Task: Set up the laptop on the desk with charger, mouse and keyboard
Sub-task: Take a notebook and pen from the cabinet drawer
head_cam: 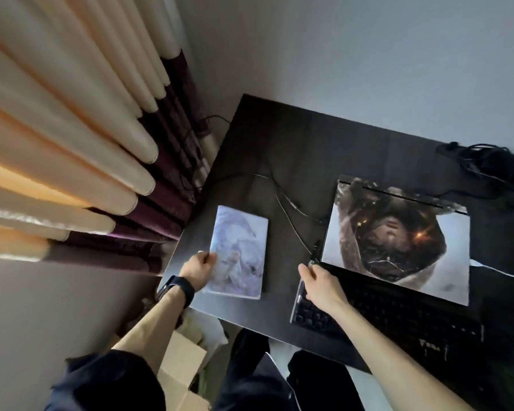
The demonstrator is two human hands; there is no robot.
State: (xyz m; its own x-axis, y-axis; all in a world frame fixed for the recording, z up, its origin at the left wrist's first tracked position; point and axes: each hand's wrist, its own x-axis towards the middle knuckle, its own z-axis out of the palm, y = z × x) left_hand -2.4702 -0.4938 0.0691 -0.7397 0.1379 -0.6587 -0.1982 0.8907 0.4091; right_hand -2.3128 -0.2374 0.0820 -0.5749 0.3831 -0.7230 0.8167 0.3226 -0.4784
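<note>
A laptop (398,238) with a picture-covered lid lies on the dark desk (294,143) at the right, and it looks closed. Directly in front of it sits a black keyboard (383,315). My right hand (321,284) rests over the keyboard's far left corner, fingertips pinched on the plug end of a thin black cable (291,215) beside the laptop's left edge. To the left lies a pale illustrated pad (244,247). My left hand (198,266), with a dark wristband, grips the pad's left edge. No mouse is visible.
A tangle of black cables (487,161) lies at the desk's back right. A white cable (499,271) leaves the laptop's right side. Cream and purple curtains (72,143) hang left of the desk. A cardboard box (181,366) stands on the floor below its left front corner.
</note>
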